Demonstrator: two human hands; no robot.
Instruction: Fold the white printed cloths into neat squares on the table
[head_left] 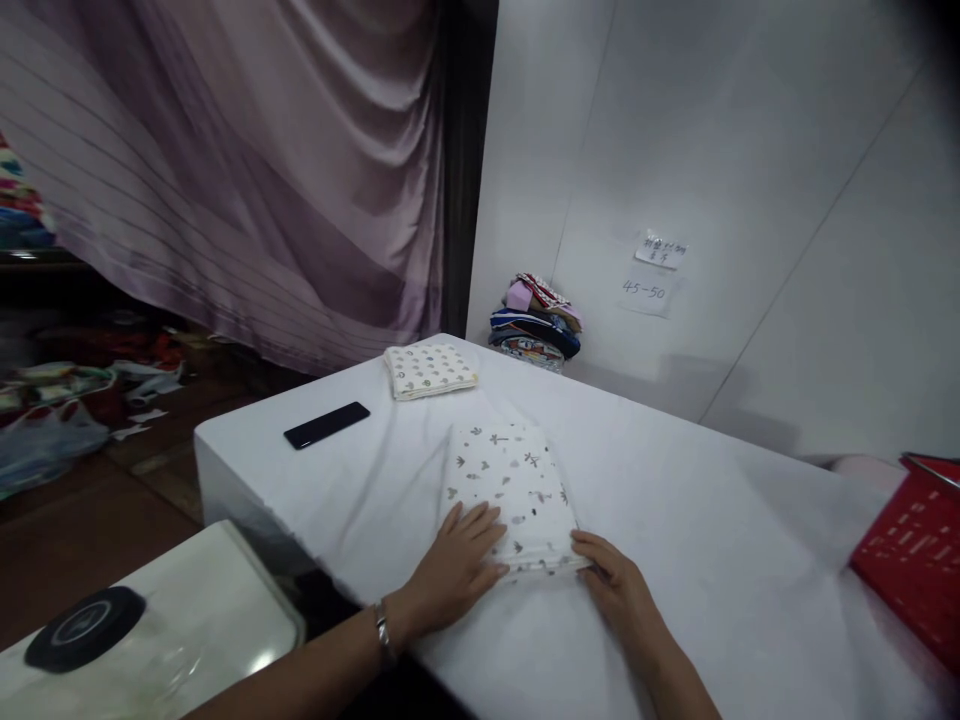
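A folded white cloth (504,480) with small grey prints lies on the white-covered table (652,480). My left hand (459,570) rests flat on its near left corner, the fingers stretched out and slightly apart. At the near right corner, the fingers of my right hand (619,590) close around the folded edge, with the thumb low at the side. Farther back lies a second folded cloth (431,372), cream with rows of small prints; neither hand touches it.
A black phone (328,425) lies at the table's left. Folded clothes (534,322) are stacked behind the table by the wall. A red basket (911,555) stands at the right. At lower left is a white lidded container (172,620). A purple curtain (300,180) hangs behind.
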